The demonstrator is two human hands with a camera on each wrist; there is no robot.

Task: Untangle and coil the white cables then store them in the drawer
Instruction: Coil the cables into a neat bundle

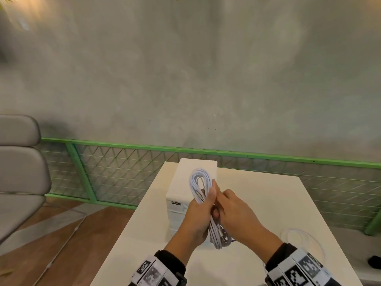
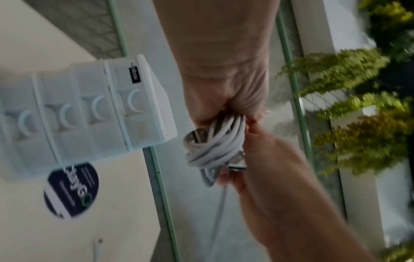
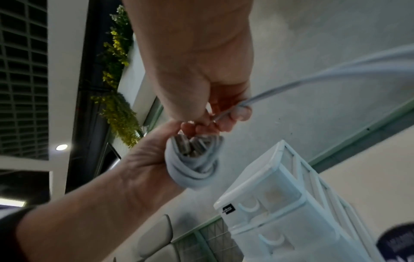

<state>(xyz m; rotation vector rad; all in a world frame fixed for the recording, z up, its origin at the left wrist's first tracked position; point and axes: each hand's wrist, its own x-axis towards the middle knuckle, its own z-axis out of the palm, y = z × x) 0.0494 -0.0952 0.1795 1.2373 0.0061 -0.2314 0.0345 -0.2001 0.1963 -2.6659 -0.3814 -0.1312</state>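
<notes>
A white cable coil [image 1: 199,183] is bundled into long loops above the table, in front of the white drawer unit [image 1: 179,189]. My left hand [image 1: 201,209] grips the coil around its middle; its lower loops [image 1: 218,237] hang below the fist. My right hand [image 1: 227,203] is pressed against the left and pinches a strand of the same cable. In the right wrist view that strand [image 3: 291,83] runs off to the right from my right fingers [image 3: 239,113], and the coil [image 3: 192,170] sits in the left palm. All the drawers [image 2: 89,109] are closed.
A second thin white cable [image 1: 299,239] lies in loose loops on the white table [image 1: 144,234] to my right. A round dark label [image 2: 71,189] hangs at the drawer unit. A grey chair [image 1: 18,172] stands left; a green mesh railing [image 1: 123,162] runs behind.
</notes>
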